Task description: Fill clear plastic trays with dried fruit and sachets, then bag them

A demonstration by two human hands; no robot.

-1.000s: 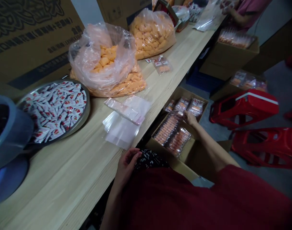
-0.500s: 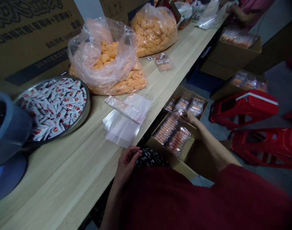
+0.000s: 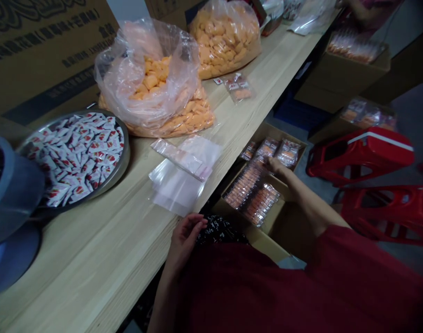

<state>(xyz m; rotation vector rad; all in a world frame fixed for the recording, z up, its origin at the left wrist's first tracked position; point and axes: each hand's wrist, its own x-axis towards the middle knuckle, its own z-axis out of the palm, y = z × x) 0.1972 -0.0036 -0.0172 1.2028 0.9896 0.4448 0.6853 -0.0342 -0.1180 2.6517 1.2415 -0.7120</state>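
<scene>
My right hand point(image 3: 276, 166) reaches down into an open cardboard box point(image 3: 267, 238) beside the table. It touches the far end of a row of clear-wrapped packets point(image 3: 244, 187) with orange contents; its fingertips are blurred among the wrappers, so I cannot tell whether it grips one. A shorter row of packets point(image 3: 262, 204) stands beside that row. At the table's edge, my left hand point(image 3: 185, 236) rests with fingers loosely curled, a gap at the thumb and nothing visible in it. Just beyond it lie flat clear plastic bags point(image 3: 178, 189) with a folded strip of printed wrapper point(image 3: 182, 158) on top.
A metal bowl point(image 3: 126, 150) of small white-and-red sachets stands left, beside a grey-blue tub point(image 3: 20, 185). Two big bags of orange pieces point(image 3: 177, 115) point(image 3: 225, 41) sit behind. Red stools point(image 3: 364, 150) and more packet boxes point(image 3: 353, 69) are right. A co-worker's arm point(image 3: 360, 11) shows at top right.
The view has shifted slightly. My right hand stays at the far end of the packet row, and my left hand keeps its place and shape at the table edge.
</scene>
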